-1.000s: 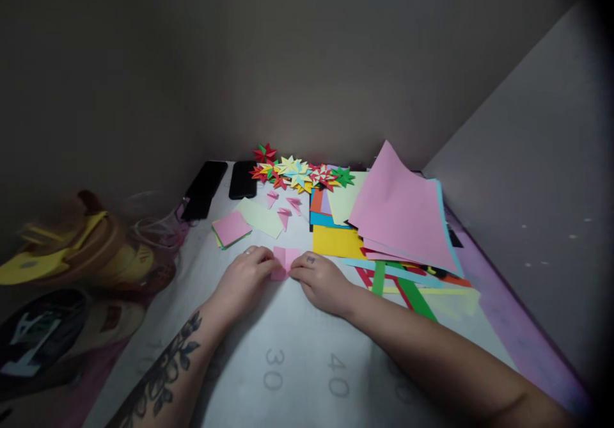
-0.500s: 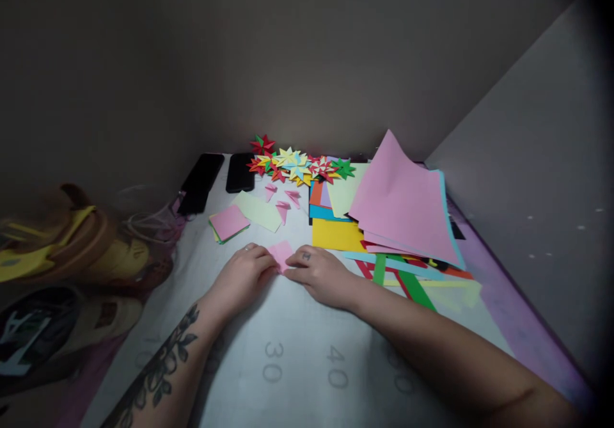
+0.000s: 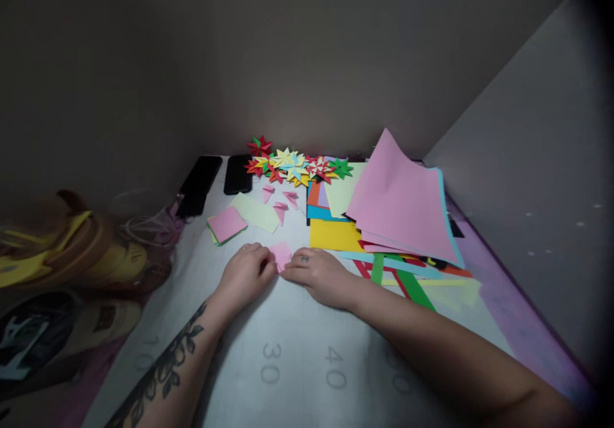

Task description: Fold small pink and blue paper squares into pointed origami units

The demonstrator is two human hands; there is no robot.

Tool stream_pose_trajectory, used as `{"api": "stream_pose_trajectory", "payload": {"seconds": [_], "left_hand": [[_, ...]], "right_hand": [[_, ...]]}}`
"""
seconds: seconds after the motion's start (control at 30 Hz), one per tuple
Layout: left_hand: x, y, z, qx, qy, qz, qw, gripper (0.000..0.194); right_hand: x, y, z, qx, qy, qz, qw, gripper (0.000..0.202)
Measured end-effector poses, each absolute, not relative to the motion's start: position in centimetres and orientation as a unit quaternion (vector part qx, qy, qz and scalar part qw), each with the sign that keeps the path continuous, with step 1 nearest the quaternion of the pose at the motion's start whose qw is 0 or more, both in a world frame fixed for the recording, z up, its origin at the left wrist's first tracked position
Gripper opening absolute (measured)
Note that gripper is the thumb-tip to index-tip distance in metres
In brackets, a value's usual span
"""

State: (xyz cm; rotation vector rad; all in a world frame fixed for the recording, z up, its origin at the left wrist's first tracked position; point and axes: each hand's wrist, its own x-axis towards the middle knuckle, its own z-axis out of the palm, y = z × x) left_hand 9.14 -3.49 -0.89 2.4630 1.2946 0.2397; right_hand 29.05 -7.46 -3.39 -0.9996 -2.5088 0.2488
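A small pink square of paper (image 3: 281, 254) lies on the white mat between my hands. My left hand (image 3: 247, 272) pinches its left edge, thumb and fingers close together. From the other side, my right hand (image 3: 314, 273) presses fingertips on its right and near edge. The fingers hide part of the near edge, so any crease there is hard to make out. Just beyond sit several folded pink pieces (image 3: 280, 211), a pale green paper (image 3: 255, 212) and a stack of small squares (image 3: 227, 224) with pink on top.
Folded paper stars (image 3: 288, 161) line the back edge beside two dark phones (image 3: 238, 174). At right, large pink sheets (image 3: 400, 207) cover coloured papers and strips (image 3: 415, 290). Bags and caps (image 3: 91, 255) crowd the left side; walls rise behind and at right.
Both hands stay at the pink square with only slight finger shifts. The whole view has moved a little, so things on the mat appear slightly further left.
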Motion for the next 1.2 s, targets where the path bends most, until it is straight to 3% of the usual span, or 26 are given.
{"api": "stream_pose_trajectory", "payload": {"seconds": [0.57, 0.9, 1.03, 1.2], "left_hand": [[9.6, -3.4, -0.9, 0.861, 0.474, 0.072, 0.168, 0.015], [9.6, -3.4, -1.1, 0.861, 0.472, 0.081, 0.170, 0.013], [9.2, -3.2, -1.1, 0.852, 0.473, 0.103, 0.200, 0.007], [8.4, -2.7, -1.7, 0.837, 0.459, 0.144, 0.262, 0.003]], "right_hand": [[28.8, -7.5, -3.3, -0.373, -0.902, 0.099, 0.194, 0.026], [28.3, -7.9, -2.5, -0.400, -0.899, 0.123, 0.133, 0.038], [28.1, -8.0, -2.4, -0.402, -0.903, 0.105, 0.112, 0.044], [28.6, -7.9, -3.0, -0.378, -0.906, 0.110, 0.153, 0.033]]}}
